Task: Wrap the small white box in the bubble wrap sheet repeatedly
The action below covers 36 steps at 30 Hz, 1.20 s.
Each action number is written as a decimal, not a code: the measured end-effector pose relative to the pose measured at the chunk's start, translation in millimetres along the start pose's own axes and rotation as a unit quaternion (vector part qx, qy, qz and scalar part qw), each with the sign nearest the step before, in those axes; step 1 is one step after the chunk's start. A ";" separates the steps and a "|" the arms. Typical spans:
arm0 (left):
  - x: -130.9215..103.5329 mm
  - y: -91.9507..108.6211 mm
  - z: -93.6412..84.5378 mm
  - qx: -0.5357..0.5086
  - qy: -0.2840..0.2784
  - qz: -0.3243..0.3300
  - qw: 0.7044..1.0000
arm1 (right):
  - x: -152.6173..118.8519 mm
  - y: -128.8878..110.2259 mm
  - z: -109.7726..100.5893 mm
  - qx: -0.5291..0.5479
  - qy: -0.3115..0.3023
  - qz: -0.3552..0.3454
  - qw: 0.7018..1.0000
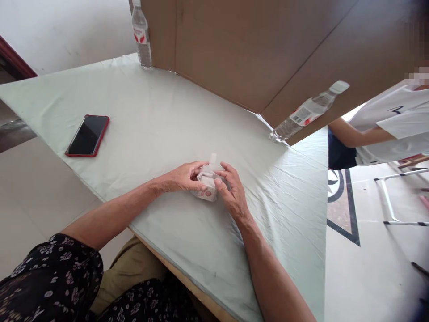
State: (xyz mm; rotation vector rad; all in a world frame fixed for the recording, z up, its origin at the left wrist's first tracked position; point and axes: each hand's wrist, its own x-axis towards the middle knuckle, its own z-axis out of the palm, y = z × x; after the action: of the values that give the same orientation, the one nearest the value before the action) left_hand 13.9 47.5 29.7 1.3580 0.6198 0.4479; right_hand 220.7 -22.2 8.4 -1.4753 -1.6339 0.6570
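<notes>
Near the front of the cloth-covered table lies a small white packet in clear plastic [208, 187], with a reddish round print on its near face. A pale strip of plastic stands up from its top. My left hand [186, 176] grips it from the left, thumb along the near side and fingers behind. From the right, my right hand [233, 190] curves around it, with thumb and fingertips on the plastic. Part of the packet is hidden behind my fingers, and its contents cannot be made out.
A phone in a red case [87, 136] lies at the left of the table [157, 116]. One water bottle [142, 38] stands upright at the back; another bottle [308, 112] appears tilted by the cardboard panel [234, 49]. A person in a white shirt [385, 123] is at the right.
</notes>
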 end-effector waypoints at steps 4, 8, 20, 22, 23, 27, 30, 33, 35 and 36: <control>1.6 -3.9 -1.3 0.006 -0.009 -0.004 1.000 | 1.7 1.0 0.3 0.021 -0.040 0.008 0.999; 2.8 -5.5 -1.7 0.019 -0.009 0.001 1.000 | 2.8 -1.5 1.3 0.048 -0.066 0.006 0.997; 3.2 -2.2 0.1 0.004 -0.001 -0.022 1.000 | -2.4 -0.4 0.6 0.080 0.001 0.014 0.997; 2.9 -1.4 0.0 0.006 -0.001 -0.024 1.000 | -1.9 0.7 1.2 0.061 -0.013 0.000 0.998; 2.7 -0.5 0.2 0.008 -0.001 -0.026 1.000 | -1.5 1.3 1.7 0.053 -0.022 -0.006 0.998; 2.3 2.4 0.8 0.014 -0.004 -0.032 0.999 | 0.8 3.2 3.0 0.030 -0.049 -0.010 0.998; 2.7 1.5 0.7 0.003 -0.020 -0.024 1.000 | 2.5 3.0 3.4 0.013 -0.073 -0.017 0.997; 3.2 -0.4 0.4 -0.010 -0.026 -0.023 0.999 | 1.7 1.7 5.3 -0.012 -0.078 -0.016 0.997; 3.4 -1.1 0.2 -0.010 -0.023 -0.032 0.999 | -0.8 0.7 7.4 -0.037 -0.061 -0.010 0.997; 3.5 -1.2 0.1 -0.007 -0.019 -0.036 0.999 | -2.4 0.3 8.4 -0.051 -0.044 -0.010 0.998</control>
State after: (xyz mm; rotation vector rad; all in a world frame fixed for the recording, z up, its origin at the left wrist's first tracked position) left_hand 16.5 49.4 28.0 1.3239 0.6310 0.3673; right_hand 213.8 -23.2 3.2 -1.5190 -1.7693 0.6437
